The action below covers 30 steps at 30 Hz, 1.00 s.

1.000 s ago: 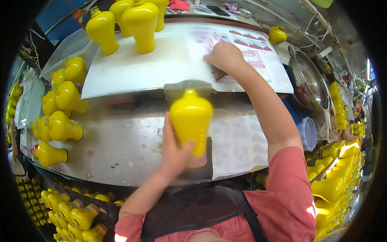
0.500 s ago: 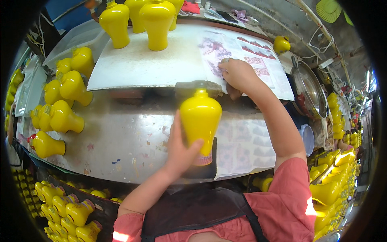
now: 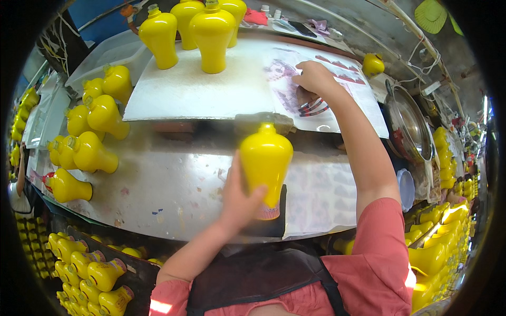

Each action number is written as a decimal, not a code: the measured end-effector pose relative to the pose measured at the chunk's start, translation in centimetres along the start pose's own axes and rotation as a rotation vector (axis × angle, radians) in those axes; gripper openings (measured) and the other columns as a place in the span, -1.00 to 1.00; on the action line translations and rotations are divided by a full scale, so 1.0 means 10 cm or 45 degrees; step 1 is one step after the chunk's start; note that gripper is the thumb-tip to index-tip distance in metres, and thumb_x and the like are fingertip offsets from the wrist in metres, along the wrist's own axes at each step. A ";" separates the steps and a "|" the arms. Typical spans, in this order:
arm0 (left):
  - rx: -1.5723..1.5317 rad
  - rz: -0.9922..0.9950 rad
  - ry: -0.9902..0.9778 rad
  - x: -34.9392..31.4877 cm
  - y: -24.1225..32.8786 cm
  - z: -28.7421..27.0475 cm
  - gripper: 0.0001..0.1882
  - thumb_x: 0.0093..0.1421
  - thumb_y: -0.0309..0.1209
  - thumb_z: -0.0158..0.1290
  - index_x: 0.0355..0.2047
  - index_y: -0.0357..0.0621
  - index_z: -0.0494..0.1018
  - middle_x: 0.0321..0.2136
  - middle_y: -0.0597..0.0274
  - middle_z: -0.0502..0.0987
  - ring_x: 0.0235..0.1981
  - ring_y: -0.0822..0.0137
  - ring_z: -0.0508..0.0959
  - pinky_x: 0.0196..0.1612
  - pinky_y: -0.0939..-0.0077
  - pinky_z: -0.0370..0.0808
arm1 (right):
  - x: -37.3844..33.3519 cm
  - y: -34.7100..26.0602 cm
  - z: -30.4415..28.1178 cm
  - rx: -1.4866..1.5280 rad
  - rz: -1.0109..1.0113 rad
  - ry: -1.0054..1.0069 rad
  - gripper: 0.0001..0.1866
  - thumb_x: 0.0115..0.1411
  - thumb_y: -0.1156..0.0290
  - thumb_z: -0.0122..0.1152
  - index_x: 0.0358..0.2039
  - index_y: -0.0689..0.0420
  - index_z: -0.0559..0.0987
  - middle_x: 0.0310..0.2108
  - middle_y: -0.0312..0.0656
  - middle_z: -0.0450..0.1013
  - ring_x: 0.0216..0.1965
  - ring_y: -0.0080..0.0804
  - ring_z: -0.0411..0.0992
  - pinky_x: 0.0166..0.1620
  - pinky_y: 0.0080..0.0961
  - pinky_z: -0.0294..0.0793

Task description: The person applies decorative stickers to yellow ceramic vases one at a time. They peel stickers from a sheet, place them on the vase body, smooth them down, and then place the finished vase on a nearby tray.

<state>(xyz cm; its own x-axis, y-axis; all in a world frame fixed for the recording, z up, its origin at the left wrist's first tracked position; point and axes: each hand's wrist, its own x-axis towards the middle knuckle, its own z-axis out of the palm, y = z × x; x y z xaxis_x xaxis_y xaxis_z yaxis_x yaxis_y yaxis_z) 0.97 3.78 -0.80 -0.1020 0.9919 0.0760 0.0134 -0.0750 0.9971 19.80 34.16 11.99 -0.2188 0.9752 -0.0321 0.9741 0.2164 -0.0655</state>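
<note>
My left hand [image 3: 240,192] is wrapped round the lower left side of a glossy yellow bottle [image 3: 267,155]. The bottle stands upright, with a pinkish patterned band around its narrow base. Beyond it, my right hand [image 3: 316,79] is over the right part of a white board, fingers pinched on a thin curled printed piece [image 3: 312,105] that looks like a decal, brown with red and dark stripes. That piece bends up from the printed sheet [image 3: 337,100] beneath. The fingertips are partly hidden behind the hand.
Several yellow bottles [image 3: 212,39] stand at the back of the white board [image 3: 158,102]. More lie on their sides along the left [image 3: 95,152]. A metal basin [image 3: 408,124] and a pale blue tub [image 3: 405,189] are at the right. Racks of yellow bottles [image 3: 105,274] flank me below.
My right hand has moved up and away over the sheet, and the curled piece now shows its striped side. My left hand keeps its hold on the bottle. The whole view has shifted slightly.
</note>
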 end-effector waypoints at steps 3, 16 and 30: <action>0.026 -0.038 -0.012 -0.01 0.01 -0.01 0.01 0.12 -0.36 0.22 0.49 -0.34 -0.07 0.39 -0.23 0.18 0.44 -0.08 0.20 0.47 0.13 0.13 | 0.31 0.01 0.09 -0.020 0.020 -0.026 -0.44 0.09 0.10 0.35 0.07 0.11 0.68 -0.03 0.01 0.64 0.03 -0.03 0.58 0.15 -0.24 0.53; -0.038 -0.001 -0.054 -0.01 -0.02 -0.04 0.05 0.11 -0.27 0.27 0.47 -0.38 -0.06 0.39 -0.28 0.17 0.44 -0.14 0.17 0.47 0.06 0.10 | 0.76 -0.10 0.24 0.146 -0.114 -0.023 -0.66 0.02 0.25 0.49 -0.16 0.06 0.79 -0.26 -0.12 0.70 -0.22 -0.25 0.65 -0.07 -0.35 0.59; -0.013 -0.008 -0.065 -0.02 -0.03 -0.05 0.07 0.16 -0.15 0.27 0.48 -0.39 -0.08 0.38 -0.32 0.17 0.43 -0.17 0.19 0.46 0.04 0.12 | 0.74 -0.09 0.18 0.513 -0.218 0.152 -0.71 0.01 0.42 0.34 -0.22 0.15 0.77 -0.21 0.02 0.67 -0.19 -0.11 0.65 -0.10 -0.26 0.62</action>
<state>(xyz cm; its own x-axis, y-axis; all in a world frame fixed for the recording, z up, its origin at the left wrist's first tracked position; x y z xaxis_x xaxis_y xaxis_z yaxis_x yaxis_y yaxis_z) 0.47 3.60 -1.09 -0.0515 0.9962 0.0695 0.0026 -0.0695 0.9976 17.23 41.13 9.98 -0.3439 0.9304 0.1266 0.8194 0.3632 -0.4435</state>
